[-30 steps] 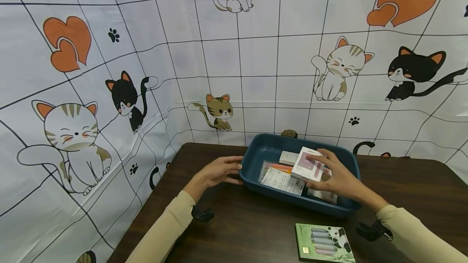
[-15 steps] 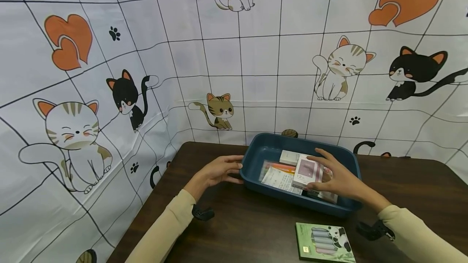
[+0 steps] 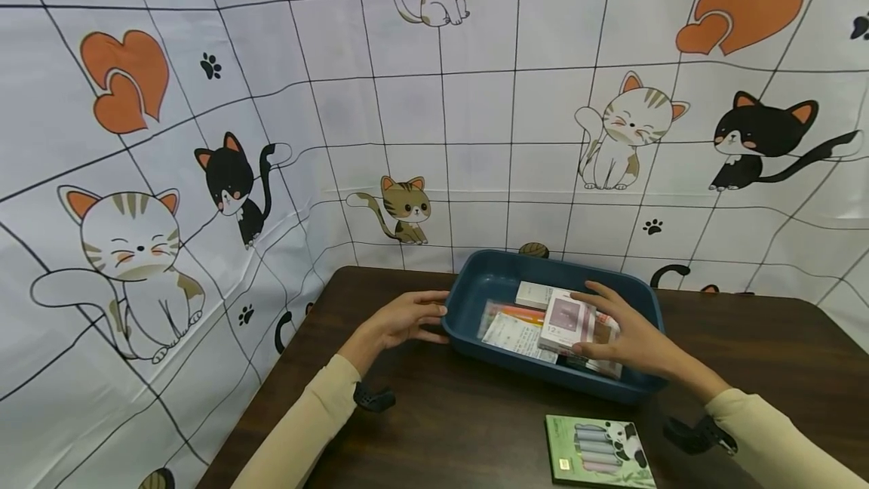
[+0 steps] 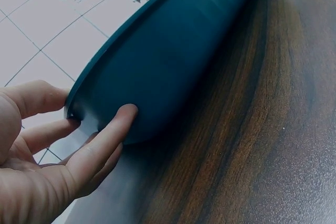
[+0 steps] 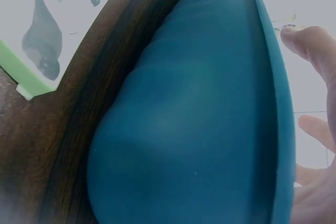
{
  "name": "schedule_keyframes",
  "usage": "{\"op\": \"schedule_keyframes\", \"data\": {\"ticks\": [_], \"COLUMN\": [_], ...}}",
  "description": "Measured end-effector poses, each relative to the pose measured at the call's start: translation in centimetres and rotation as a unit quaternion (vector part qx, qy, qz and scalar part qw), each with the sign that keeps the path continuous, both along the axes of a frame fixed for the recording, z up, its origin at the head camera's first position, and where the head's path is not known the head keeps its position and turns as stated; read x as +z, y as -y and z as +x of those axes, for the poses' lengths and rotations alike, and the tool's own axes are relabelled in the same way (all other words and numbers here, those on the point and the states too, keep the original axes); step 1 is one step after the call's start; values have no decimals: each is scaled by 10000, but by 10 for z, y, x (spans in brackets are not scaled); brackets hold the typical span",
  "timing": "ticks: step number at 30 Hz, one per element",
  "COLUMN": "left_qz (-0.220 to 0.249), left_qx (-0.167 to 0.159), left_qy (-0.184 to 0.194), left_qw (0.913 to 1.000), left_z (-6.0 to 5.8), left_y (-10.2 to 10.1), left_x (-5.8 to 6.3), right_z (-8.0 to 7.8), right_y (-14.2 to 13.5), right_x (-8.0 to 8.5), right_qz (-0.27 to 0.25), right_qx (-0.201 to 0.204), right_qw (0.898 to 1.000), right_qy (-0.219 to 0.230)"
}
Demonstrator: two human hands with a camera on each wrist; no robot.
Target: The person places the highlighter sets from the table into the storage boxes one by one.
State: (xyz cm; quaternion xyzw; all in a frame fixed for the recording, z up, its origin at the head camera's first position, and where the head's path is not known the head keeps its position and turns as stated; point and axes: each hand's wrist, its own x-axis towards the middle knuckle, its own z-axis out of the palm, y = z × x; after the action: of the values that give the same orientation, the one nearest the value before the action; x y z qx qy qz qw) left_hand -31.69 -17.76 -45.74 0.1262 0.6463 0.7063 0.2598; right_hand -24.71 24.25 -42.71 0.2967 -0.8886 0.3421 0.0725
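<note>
A blue plastic bin (image 3: 529, 370) stands on the dark wooden table, with several small items in it. My left hand (image 3: 400, 323) touches the bin's left end with extended fingers; in the left wrist view its thumb (image 4: 123, 119) lies against the outer wall. A small white-and-mauve box (image 3: 565, 321) lies on top of the other items. Over the bin's right half, my right hand (image 3: 631, 336) is spread beside that box, thumb and fingers apart near its right side. In the right wrist view the bin's wall (image 5: 189, 129) hides what lies below these fingers.
Inside the bin are a white box (image 3: 532, 293), a clear packet with orange items (image 3: 523, 314) and a white printed packet (image 3: 516, 334). A green panda-print box (image 3: 600, 451) showing pens lies in front of the bin. A cat-print sheet (image 3: 475, 112) hangs behind the table.
The white-and-mauve box has come down onto the items in the bin, and my right hand's fingers have loosened from it. My left hand stays at the bin's left end.
</note>
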Motion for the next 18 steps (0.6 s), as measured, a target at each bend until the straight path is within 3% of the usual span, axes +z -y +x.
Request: {"op": "schedule_keyframes", "data": {"ticks": [6, 18], "left_qz": [53, 41], "left_qx": [-26, 13], "left_qy": [33, 88], "left_qw": [10000, 10000], "left_z": [0, 1], "left_y": [0, -1], "left_x": [2, 2], "right_z": [13, 38], "right_y": [-4, -10], "right_x": [4, 5], "right_qz": [-138, 69], "right_qx": [105, 157], "right_qw": [9998, 9996], "right_qy": [45, 235]}}
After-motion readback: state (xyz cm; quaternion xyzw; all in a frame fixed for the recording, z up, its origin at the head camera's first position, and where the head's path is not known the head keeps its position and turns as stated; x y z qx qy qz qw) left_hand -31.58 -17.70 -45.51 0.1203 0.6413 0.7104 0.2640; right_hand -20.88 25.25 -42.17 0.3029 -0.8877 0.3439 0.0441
